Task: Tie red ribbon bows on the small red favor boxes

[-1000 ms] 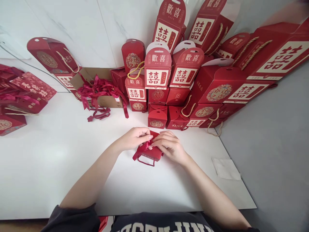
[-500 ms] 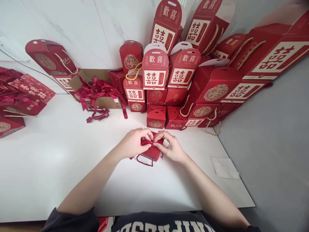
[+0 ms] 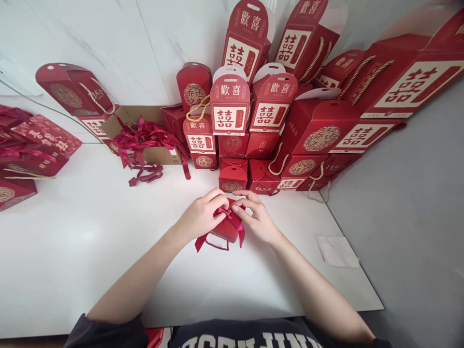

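A small red gift box (image 3: 225, 231) lies on the white table in front of me, with a dark red cord handle (image 3: 217, 245) at its near side. Across its top runs a shiny red ribbon (image 3: 239, 227), whose tails hang toward me at either side. My left hand (image 3: 205, 212) is closed on the ribbon near the box's middle, thumb and forefinger pinching it. On the other side, my right hand (image 3: 257, 217) has its thumb and forefinger close together at the ribbon, its other fingers stretched out. Whether ribbon lies between those right fingertips is hard to see.
Behind the box stand stacked red gift boxes (image 3: 232, 113) with rope handles. A cardboard box (image 3: 159, 155) full of red ribbons is at the back left, with loose ribbon (image 3: 146, 174) before it. More boxes (image 3: 18, 191) sit far left. White paper (image 3: 338, 251) lies right.
My right fingers have loosened from the ribbon and spread a little. The ribbon tails now hang longer and show more on both sides of the box. My left hand keeps its pinch.
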Tool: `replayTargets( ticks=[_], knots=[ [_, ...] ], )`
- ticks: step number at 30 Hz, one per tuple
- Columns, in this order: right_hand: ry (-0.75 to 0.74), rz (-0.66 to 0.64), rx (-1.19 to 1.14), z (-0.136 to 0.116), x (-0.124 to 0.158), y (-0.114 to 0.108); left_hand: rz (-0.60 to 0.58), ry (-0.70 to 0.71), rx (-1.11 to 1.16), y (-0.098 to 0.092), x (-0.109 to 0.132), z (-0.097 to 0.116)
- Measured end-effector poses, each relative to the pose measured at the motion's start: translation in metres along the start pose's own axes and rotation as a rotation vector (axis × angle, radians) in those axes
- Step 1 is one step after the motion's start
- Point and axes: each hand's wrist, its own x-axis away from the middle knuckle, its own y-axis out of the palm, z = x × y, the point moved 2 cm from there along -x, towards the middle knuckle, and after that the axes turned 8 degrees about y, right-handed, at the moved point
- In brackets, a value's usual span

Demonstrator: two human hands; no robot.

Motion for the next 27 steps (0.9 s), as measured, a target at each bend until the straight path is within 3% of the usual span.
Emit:
replayTargets(
  ticks=[5,8,11,19,22,27],
  knots=[
    [0.092,-0.124,-0.206,0.008,-0.002,0.005,0.011,0.127,-0.208,-0.001,0.001,0.003],
    [0.073,-0.059,-0.169,0.006,-0.001,0.005,0.066,0.225,-0.498,-0.004,0.0,0.008],
    [-0.034,0.049,-0.035,-0.002,0.002,0.004,0.133,0.236,-0.689,-0.007,0.001,0.012],
    [-0.197,0.106,0.183,-0.015,0.009,0.004,0.056,0.036,-0.621,-0.008,0.003,0.012],
    [-0.217,0.127,0.199,-0.016,0.01,0.006,0.026,0.006,-0.6,-0.004,0.003,0.015],
    [-0.208,0.152,0.194,-0.016,0.01,0.008,-0.103,-0.187,-0.398,-0.007,0.001,0.017]
  ],
)
